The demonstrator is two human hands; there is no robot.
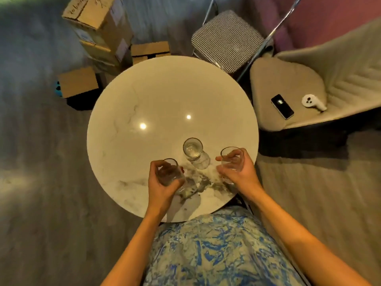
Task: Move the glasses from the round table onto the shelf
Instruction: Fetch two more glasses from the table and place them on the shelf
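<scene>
on the round white marble table (156, 96), left hand (162, 182) grips a clear glass tumbler (171, 174) at 6 o'clock, right hand (237, 170) grips another clear tumbler (232, 159) at 4 o'clock, beside a third clear glass (193, 149).

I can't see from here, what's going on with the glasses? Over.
Left hand grips left glass, right hand grips right glass. Middle glass stands alone on round table. Shelf out of view.

White marble round table (165, 96), grey-veined, against a blue-and-cream swirled garment (216, 254).
Black-and-white checked folding chair (224, 40); brown cardboard boxes (99, 23); beige armchair (288, 79); black phone (282, 106); white controller (313, 102).
</scene>
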